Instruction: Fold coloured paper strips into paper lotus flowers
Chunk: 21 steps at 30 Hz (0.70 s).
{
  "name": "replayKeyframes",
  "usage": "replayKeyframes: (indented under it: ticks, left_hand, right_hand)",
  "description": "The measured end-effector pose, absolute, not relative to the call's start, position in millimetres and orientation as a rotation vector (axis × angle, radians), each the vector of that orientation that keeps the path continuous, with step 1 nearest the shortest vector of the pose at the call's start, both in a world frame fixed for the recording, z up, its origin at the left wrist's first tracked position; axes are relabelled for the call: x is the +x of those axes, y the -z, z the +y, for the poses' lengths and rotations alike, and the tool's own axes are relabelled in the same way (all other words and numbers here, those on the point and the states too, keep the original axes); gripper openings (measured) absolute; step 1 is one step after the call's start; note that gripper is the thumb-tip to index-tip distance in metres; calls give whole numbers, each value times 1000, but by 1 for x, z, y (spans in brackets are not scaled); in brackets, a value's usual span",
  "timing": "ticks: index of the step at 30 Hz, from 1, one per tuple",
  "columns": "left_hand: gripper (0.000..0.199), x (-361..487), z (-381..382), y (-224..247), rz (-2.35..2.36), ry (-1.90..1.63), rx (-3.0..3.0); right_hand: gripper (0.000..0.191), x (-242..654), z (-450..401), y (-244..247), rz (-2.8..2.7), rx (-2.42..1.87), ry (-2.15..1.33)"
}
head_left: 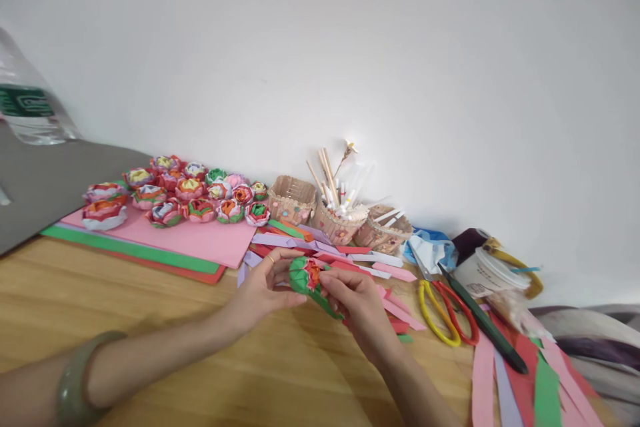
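Beyond a wooden tabletop [200,380] rose a pale wall [320,47]; paper flowers [191,188] clustered far left. Over the near middle, the left hand [267,285] and right hand [356,300] pinched a green-and-red flower [300,273].

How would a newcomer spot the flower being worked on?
On the wooden table, look in front of the three small baskets. There the left hand and right hand meet over loose paper strips. Between their fingers is the flower, green outside, red-orange inside; the other flowers sit clustered to the left, untouched.
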State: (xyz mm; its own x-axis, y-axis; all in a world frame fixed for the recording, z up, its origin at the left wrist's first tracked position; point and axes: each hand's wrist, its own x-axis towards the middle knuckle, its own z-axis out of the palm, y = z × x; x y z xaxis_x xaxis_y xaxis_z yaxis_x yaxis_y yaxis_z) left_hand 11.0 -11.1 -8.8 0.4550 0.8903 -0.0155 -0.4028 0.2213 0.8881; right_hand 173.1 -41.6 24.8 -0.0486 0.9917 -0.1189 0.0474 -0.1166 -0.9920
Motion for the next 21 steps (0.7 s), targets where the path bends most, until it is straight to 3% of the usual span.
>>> replayKeyframes:
  ticks: [21]
  left_hand:
    - [52, 12, -8, 10, 669, -891, 935]
  right_hand:
    - [36, 174, -38, -26, -1312, -1387, -1324]
